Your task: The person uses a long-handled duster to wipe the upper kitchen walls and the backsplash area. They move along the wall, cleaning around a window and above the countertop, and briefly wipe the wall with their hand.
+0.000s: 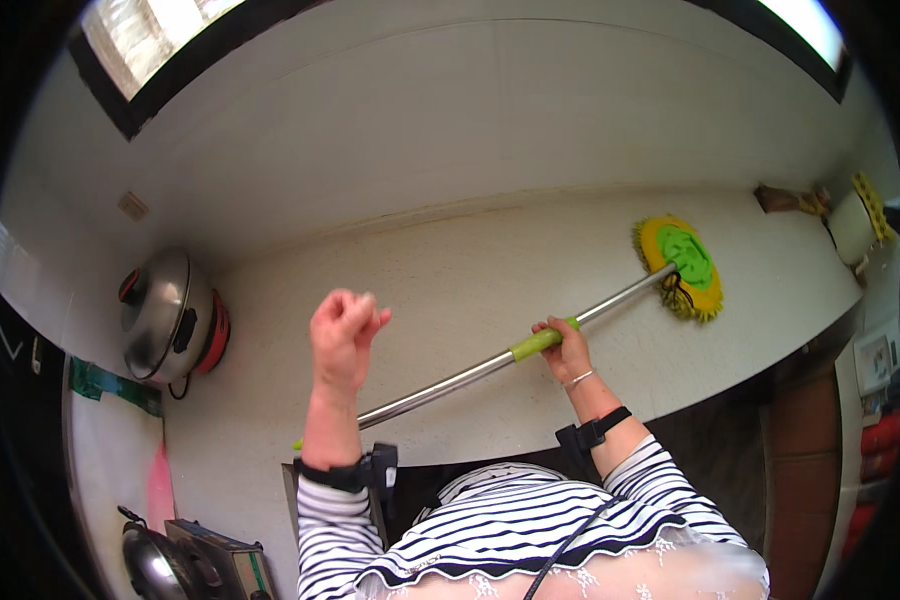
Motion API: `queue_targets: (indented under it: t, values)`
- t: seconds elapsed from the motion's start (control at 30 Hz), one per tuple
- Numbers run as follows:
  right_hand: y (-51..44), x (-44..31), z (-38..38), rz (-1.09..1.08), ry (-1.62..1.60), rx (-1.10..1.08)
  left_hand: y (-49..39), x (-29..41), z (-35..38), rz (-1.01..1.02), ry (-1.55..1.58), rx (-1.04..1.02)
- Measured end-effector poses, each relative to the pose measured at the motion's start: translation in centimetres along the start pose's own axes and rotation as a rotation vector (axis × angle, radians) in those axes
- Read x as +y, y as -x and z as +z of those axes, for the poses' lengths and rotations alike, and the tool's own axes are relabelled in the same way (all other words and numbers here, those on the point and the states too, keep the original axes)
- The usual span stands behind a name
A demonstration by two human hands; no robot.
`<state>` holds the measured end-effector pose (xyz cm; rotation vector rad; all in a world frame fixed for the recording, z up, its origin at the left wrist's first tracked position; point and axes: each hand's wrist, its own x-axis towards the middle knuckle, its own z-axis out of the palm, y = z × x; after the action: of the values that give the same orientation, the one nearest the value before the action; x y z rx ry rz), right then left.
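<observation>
My right hand [564,346] is closed around the green grip on the pole of a mop [450,384]. The metal pole slants across the light countertop, and its lower left end passes behind my left forearm, with a green tip showing beyond. At the pole's upper right end, the mop head [682,262], yellow with a bright green centre and a fringed edge, rests on the counter. Raised above the counter, my left hand [345,334] has its fingers curled in, apart from the pole; nothing shows in it. Black straps with small devices are around both forearms.
A metal electric pan with a domed lid [157,315] stands on the counter at left. A gas stove [221,562] and a wok or lid [154,562] are at lower left. Near the right corner lie a brown item [784,200] and a white container [853,229]. A wall bounds the counter's back.
</observation>
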<state>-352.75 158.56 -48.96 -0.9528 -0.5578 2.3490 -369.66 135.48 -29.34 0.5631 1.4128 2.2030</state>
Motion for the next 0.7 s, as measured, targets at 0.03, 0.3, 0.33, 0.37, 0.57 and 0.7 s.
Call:
queue_targets:
  t: [0.03, 0.3, 0.33, 0.37, 0.57, 0.7]
  values:
    - [0.8, -0.8, 0.1, 0.002, 0.004, -0.014, 2.0, -0.3, -0.3, -0.039, -0.166, 0.035]
    - [4.8, -1.8, -4.3, 0.098, -0.009, -0.136, 16.8, -5.7, -2.0, -0.101, -1.241, -0.029]
    - [4.9, -1.6, -5.3, 0.100, -0.031, -0.158, 18.9, -6.2, -1.6, -0.198, -1.279, -0.087]
    - [5.1, -1.4, -6.1, 0.099, -0.041, -0.127, 20.5, -6.7, -1.1, -0.340, -1.317, -0.141]
    - [7.2, -1.7, -8.5, 0.133, -0.031, -0.190, 27.6, -9.1, 1.7, -0.447, -1.658, -0.193]
    - [10.4, -0.8, -7.5, 0.124, -0.007, -0.229, 30.4, -10.5, -0.5, -0.317, -1.676, -0.053]
